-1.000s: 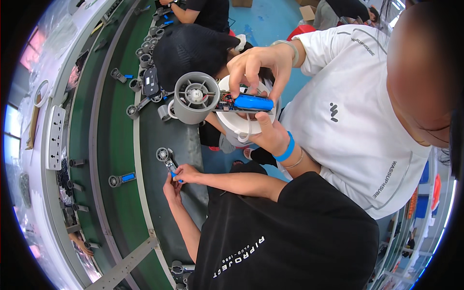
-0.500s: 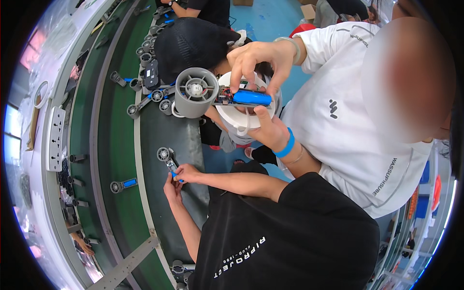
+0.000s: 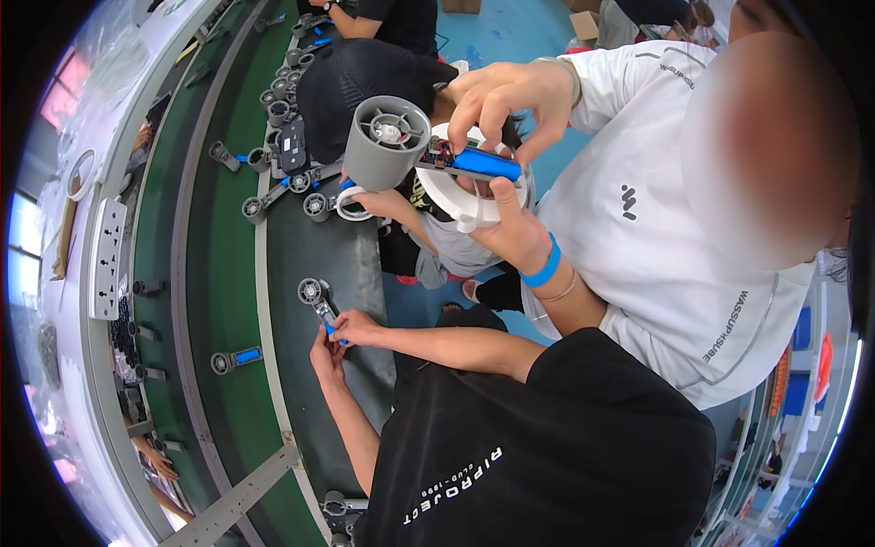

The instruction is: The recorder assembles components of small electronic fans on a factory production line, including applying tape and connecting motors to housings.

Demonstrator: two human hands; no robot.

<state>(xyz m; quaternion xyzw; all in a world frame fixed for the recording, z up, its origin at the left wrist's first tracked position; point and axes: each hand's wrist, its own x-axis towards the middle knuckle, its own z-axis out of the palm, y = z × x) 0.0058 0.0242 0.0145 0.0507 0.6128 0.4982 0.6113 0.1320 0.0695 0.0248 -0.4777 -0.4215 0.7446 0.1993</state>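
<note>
A small grey handheld fan (image 3: 311, 292) with an opened handle lies on the dark bench mat. My right hand (image 3: 356, 326) has its fingers closed on the blue cylindrical cell at the handle's lower end. Against the same end, my left hand (image 3: 326, 356) grips from below, its fingertips partly hidden. Close in front of me, a co-worker in white holds a larger-looking grey fan (image 3: 387, 141) with both hands. Its handle is open too, with red wires and a blue cell (image 3: 488, 164). A white ring-shaped thing (image 3: 447, 196) shows behind it.
A green conveyor belt (image 3: 219, 273) runs along my left, carrying a fan with a blue cell (image 3: 235, 359). Several fans and a black box (image 3: 292, 143) crowd the bench's far end. A white power strip (image 3: 108, 260) stands beyond the belt. A person in a black cap (image 3: 365, 91) sits ahead.
The co-worker's fan has shifted up and to the right. A hand of the capped person, near a white ring, now shows below it. My hands stay nearly still on the small fan.
</note>
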